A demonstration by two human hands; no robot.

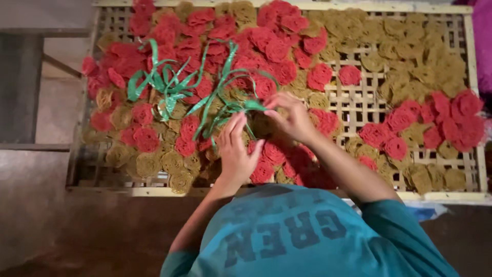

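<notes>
Glossy green plastic strips (205,97); matt woven bamboo tray (353,105).

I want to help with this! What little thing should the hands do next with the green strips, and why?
Probably pull the green strip snug. The right hand pinches its end over a small stack of coiled pieces, the left hand steadies the stack, and the strip looks loose.

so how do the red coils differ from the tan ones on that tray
The red coils are bright red; the tan coils are dull yellow-brown. Red ones fill the tray's upper left and middle, with a smaller patch at the right edge, while tan ones crowd the upper right and the near left edge. The green strips lie mostly across red ones. Both kinds are round, lacy spirals of similar size, spread on the woven bamboo tray. Both hands work at the middle.
</notes>
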